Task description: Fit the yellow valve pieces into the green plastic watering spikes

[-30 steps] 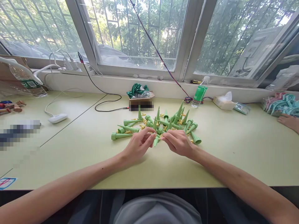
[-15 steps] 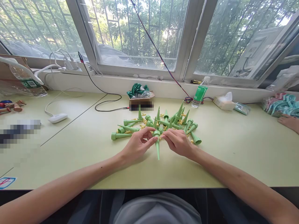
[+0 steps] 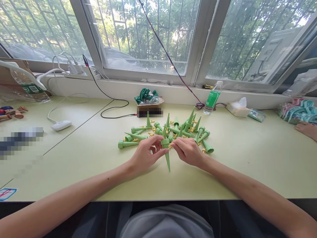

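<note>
My left hand point(image 3: 146, 150) is closed around a green plastic watering spike point(image 3: 167, 162), thumb and fingers at its ribbed collar. The spike's long tip points down and toward me. Close on its right, my right hand point(image 3: 189, 151) is pinched, fingertips almost at the collar. A bit of yellow shows by those fingertips, but what they hold is too small to make out. Just behind both hands spreads a pile of similar green spikes point(image 3: 128, 144), some upright and some lying, with small yellow valve pieces point(image 3: 150, 134) scattered among them.
Behind the pile sits a small box with green wrapping point(image 3: 148, 96). A water bottle point(image 3: 212, 98) and a tissue box point(image 3: 237, 108) stand by the window. A white mouse-shaped device point(image 3: 61, 125) lies left. Another person's hand point(image 3: 307, 129) rests far right beside bagged items point(image 3: 300, 110).
The spike in my left hand has tilted slightly, its tip swinging a little to the right and toward me. My left thumb has shifted lower on it; my right hand has barely moved.
</note>
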Demonstrator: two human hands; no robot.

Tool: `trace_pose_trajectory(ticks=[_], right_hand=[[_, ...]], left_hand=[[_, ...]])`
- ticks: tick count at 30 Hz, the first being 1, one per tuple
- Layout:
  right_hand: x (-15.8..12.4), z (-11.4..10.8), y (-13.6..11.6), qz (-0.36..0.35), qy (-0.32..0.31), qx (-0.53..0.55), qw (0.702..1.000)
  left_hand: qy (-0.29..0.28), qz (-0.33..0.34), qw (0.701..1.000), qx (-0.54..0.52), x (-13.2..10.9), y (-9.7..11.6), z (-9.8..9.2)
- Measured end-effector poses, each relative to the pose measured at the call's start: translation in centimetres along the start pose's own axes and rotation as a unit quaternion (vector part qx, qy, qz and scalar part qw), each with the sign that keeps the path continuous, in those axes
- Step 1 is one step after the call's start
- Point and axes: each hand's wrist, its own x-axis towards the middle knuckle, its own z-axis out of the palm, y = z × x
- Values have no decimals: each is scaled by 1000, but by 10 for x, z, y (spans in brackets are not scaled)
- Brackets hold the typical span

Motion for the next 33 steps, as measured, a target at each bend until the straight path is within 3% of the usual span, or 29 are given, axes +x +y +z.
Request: trace_pose_trajectory(ticks=[13, 24, 33], right_hand=[[1, -1, -1, -1, -11, 8, 1000], [1, -2, -1, 4, -31, 44, 999], [0, -1, -2, 9, -44, 40, 998]], left_hand=[[-27, -50, 998, -24, -2, 3, 1], [-26, -10, 999, -43, -3, 5, -1], [-90, -57, 986, -132, -2, 9, -4]])
